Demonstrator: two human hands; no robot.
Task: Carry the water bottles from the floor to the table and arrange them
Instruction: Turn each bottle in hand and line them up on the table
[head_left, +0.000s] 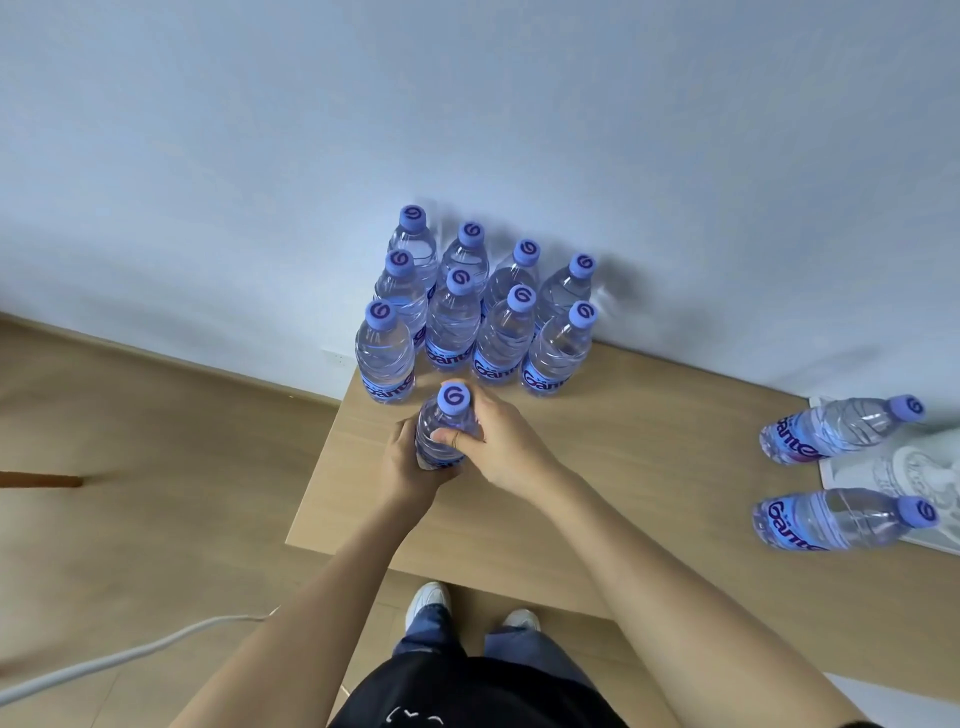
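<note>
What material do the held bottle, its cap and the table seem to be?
Bottle: clear thin plastic, glossy; ribs and water show through.
Cap: matte purple plastic, probably; opaque with ridged edge.
Table: light wood or wood-look laminate, satin; faint grain, which one is unclear.

Could not see the lower body of the held bottle (445, 431), wrapped by the left hand (410, 467) and right hand (498, 447). Could not read labels on the back-row bottles (470, 254), screened by the front row (452, 322). Lost the paper sheet (904, 467) past the right edge. Blurred beyond telling: the brown object (39, 479) at left.
</note>
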